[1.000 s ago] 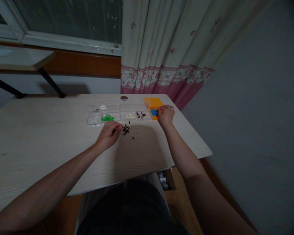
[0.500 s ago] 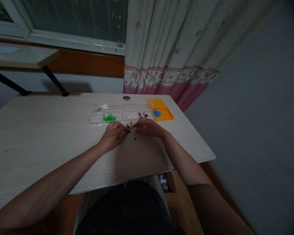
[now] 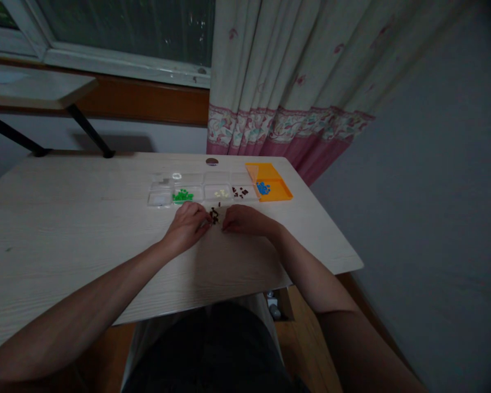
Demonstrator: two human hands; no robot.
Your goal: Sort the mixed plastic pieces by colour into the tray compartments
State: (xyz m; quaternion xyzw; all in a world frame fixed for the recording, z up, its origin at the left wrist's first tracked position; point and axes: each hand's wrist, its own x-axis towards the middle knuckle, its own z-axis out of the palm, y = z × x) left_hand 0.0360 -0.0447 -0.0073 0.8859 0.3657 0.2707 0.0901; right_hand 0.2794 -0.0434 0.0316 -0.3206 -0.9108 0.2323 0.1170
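Observation:
A small loose pile of dark brown pieces lies on the table between my two hands. My left hand rests at the pile's left side, its fingers bent and the thumb a little apart, with the tips by the nearest pieces. On the other side, my right hand has its fingers pinched together and pointing down at the tabletop. Whatever is in that pinch is too small to make out. Just beyond the hands, a clear plastic compartment box lies open, with green pieces, pale yellow pieces and dark red-brown pieces in separate compartments.
An open orange box with blue pieces adjoins the clear box on the right. Behind them is a round hole cover in the wooden table. A raised shelf stands back left; a curtain hangs behind.
My right hand has moved slightly down and towards me, its fingers now pinched, uncovering the red-brown pieces. A stray piece near the front of the pile no longer shows. My left hand stays almost still.

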